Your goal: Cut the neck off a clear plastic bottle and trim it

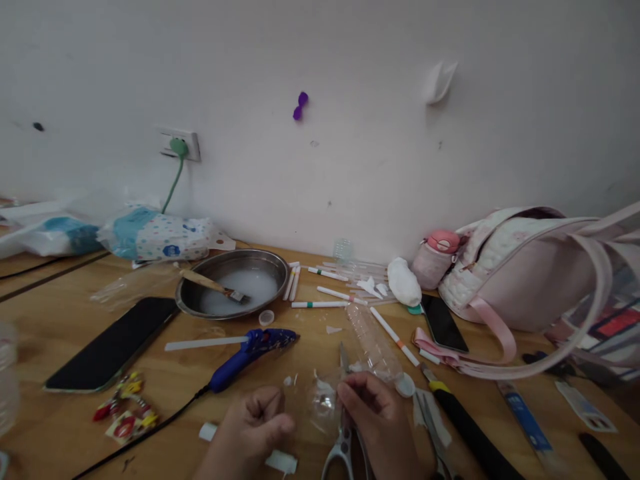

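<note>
My left hand [257, 420] and my right hand [381, 417] are low at the near edge of a wooden table [65, 320], fingers curled. Between them they pinch a small clear plastic piece [320, 400]. Scissors [344, 427] lie under it, blades pointing away from me. A clear plastic bottle [373, 343] lies on its side just beyond my right hand. A blue glue gun [250, 353] with a white glue stick rests to the left, beyond my left hand.
A steel bowl [233, 283] holds white liquid and a brush. Several marker pens [320, 303] lie behind it. A dark tablet [113, 343], candy wrappers [125, 407], a phone [443, 323], a pink bottle [433, 260], a pink bag [530, 267] and a utility knife [465, 420] surround the work spot.
</note>
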